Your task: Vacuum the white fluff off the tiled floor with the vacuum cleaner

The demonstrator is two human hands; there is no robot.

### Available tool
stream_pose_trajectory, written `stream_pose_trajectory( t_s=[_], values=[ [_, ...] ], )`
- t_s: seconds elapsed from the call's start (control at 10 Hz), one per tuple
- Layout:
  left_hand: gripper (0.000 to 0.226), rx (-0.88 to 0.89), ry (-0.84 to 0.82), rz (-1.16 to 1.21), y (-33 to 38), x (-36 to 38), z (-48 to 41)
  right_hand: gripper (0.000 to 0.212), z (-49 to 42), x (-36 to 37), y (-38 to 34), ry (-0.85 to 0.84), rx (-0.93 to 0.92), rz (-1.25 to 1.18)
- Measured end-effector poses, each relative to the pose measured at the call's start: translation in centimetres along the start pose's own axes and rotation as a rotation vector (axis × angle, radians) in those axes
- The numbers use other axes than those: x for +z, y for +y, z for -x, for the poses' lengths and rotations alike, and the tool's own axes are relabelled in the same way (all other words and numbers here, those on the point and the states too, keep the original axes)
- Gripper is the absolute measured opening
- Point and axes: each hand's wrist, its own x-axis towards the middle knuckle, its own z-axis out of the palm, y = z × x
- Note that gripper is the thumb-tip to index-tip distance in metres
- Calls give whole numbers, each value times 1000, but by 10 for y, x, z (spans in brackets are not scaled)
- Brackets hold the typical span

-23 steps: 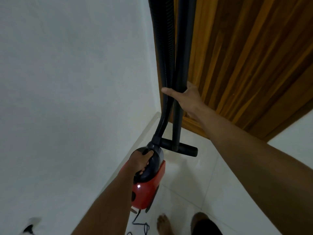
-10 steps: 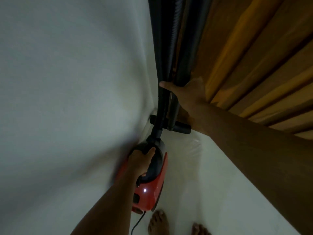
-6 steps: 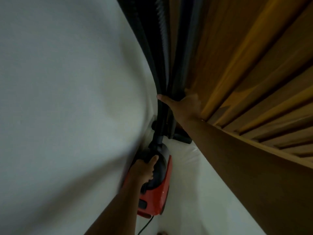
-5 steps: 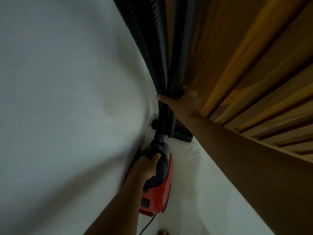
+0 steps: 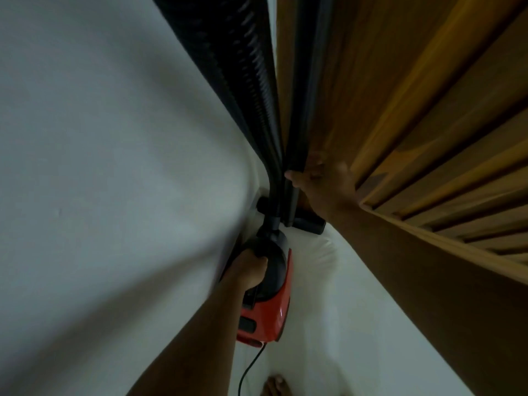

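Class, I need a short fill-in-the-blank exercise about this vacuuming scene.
The left hand grips the ___ vacuum.
The right hand holds the tube beside a ___ door.
Near the cord, a bare ___ rests on the floor.
Missing words: red, wooden, foot.

No readable text, label, brand, number or sign anywhere, even on the vacuum cleaner [image 5: 271, 315].
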Motion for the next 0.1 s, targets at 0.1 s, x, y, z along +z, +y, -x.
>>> stream_pose_trajectory(
  t_s=[0.1],
  values=[
    [32,34,95,-110,15,-11,20,34,2,0,6,33,44,-61]
  ],
)
